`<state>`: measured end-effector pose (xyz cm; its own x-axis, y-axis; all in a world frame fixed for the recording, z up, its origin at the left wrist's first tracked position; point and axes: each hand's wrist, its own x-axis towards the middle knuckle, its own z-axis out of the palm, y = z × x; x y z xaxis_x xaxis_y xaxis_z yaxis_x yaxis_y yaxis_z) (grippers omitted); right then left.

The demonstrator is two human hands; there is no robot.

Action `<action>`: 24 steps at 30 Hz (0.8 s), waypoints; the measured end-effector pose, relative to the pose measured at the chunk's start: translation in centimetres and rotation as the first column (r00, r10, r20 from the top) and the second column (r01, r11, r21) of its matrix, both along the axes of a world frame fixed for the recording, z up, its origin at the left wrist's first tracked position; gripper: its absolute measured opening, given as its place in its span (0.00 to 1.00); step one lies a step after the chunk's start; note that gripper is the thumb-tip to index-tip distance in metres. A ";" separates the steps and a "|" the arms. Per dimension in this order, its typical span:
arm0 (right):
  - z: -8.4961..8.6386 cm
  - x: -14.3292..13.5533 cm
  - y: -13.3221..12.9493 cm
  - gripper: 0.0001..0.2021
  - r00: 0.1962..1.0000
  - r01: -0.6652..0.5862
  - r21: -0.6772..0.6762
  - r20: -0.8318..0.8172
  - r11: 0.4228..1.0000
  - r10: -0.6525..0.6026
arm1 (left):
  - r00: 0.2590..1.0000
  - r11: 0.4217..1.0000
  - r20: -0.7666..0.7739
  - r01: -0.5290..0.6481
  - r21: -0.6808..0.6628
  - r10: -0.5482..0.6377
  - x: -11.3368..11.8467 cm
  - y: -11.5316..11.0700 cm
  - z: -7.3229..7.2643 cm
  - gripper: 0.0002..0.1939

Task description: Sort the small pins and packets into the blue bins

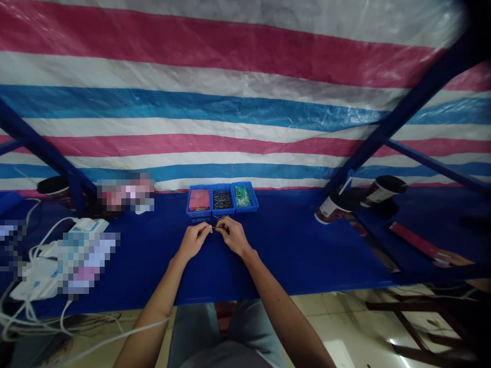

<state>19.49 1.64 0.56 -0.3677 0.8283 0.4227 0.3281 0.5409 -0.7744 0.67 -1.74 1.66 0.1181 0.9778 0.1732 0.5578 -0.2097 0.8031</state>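
Observation:
Over the blue table [299, 245], my left hand [194, 239] and my right hand [233, 235] face each other, fingertips pinched on a thin screw-like piece [214, 228] that spans the small gap between them. Just behind the hands stand three joined blue bins. The left bin holds a red packet [199, 199], the middle one many dark and brassy screws [222, 200], and the right one green and clear plastic bags [242, 196]. A few loose screws [221, 217] lie in front of the middle bin, close to my right fingers.
White power strips [42, 278] with tangled cables lie at the left. Dark cups [333, 207] stand at the right by a blue frame post [364, 151]. Farther right, another person's hand [454, 258] is near a red strip [414, 240]. Striped sheeting hangs behind.

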 end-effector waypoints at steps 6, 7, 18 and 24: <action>-0.1 0.0 0.0 0.03 1.000 -0.008 0.011 0.015 1.000 0.008 | 0.998 1.000 -0.053 0.024 -0.015 -0.025 0.2 0.0 0.0 0.20; -0.1 0.0 -0.1 0.03 1.000 -0.015 0.015 0.022 1.000 0.015 | 0.997 0.999 -0.064 0.030 -0.015 -0.031 0.2 0.1 -0.1 0.20; -0.6 -0.1 0.0 0.08 0.998 -0.047 0.050 0.054 0.998 0.044 | 0.995 0.999 -0.084 0.049 0.009 -0.048 0.1 0.2 0.0 0.20; -0.4 -0.1 -0.1 0.07 0.995 -0.031 0.049 0.093 0.998 0.026 | 0.994 0.999 -0.097 0.051 0.016 -0.049 0.1 0.2 -0.4 0.20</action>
